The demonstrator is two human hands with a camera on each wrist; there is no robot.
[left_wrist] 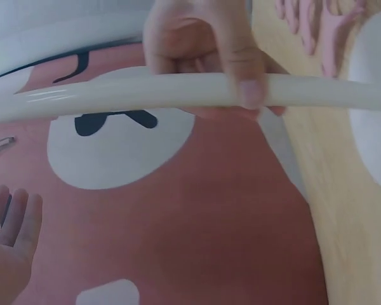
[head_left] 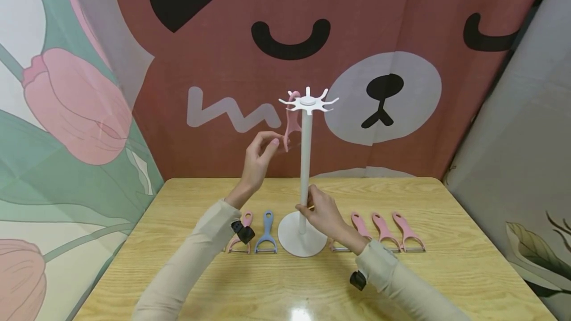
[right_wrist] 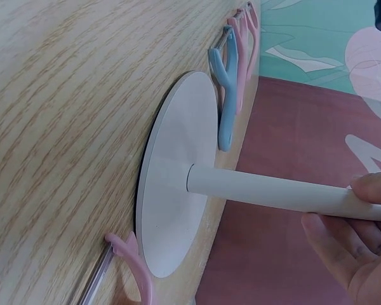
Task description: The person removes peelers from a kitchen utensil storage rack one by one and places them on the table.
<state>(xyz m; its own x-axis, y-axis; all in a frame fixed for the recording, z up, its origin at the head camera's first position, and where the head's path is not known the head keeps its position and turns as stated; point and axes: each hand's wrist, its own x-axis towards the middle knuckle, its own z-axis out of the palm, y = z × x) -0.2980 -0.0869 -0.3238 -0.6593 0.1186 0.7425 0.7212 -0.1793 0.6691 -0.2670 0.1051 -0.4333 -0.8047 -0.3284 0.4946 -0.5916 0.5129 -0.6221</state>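
Note:
A white stand with a round base and a ring of hooks on top stands upright on the table. From one hook, on the upper left, hangs a pink peeler with its blade end down. My left hand is beside the peeler's lower end; in the left wrist view its fingers are straight and apart from the metal blade. Low on the stand's pole, my right hand grips it between thumb and fingers, above the base.
Left of the base lie a blue peeler and a pink peeler, partly behind the left wrist. Several pink peelers lie in a row to the right, some partly hidden by the right forearm. A printed curtain hangs behind the table.

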